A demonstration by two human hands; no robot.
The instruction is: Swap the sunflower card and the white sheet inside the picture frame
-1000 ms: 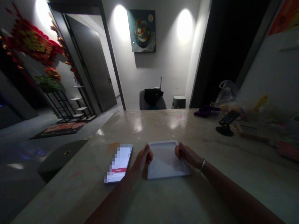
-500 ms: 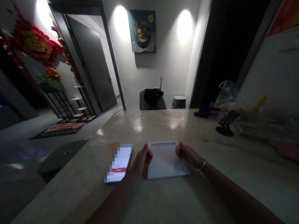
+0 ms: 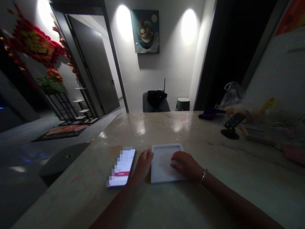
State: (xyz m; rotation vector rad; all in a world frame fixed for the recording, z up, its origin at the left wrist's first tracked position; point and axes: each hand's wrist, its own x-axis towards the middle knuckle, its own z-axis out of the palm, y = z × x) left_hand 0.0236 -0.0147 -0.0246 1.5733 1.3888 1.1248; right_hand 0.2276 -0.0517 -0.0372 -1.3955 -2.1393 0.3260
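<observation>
A shallow white square frame point(image 3: 164, 175) with a raised rim lies flat on the table in front of me. My left hand point(image 3: 143, 163) is at its left rim, fingers curled in and close together against the edge. Over the right part of the frame is my right hand point(image 3: 186, 163), palm down, its bent fingers somewhat apart above the inner panel; whether the fingertips touch it I cannot tell. A bracelet point(image 3: 204, 176) circles the right wrist. Left of my left hand, a lit phone point(image 3: 124, 170) lies face up, part of its screen blurred out.
The pale stone table point(image 3: 152, 127) reaches toward a grey chair point(image 3: 145, 103) with black cloth on it. On the right are a black phone stand point(image 3: 230, 133), purple cloth point(image 3: 207, 114), a clear plastic bag point(image 3: 232, 93) and clutter. A dark stool point(image 3: 62, 165) stands by the left edge.
My right hand has moved left and inward over the frame, its fist loosening with the fingers reaching out. My left hand has drawn slightly left, from over the rim to its edge.
</observation>
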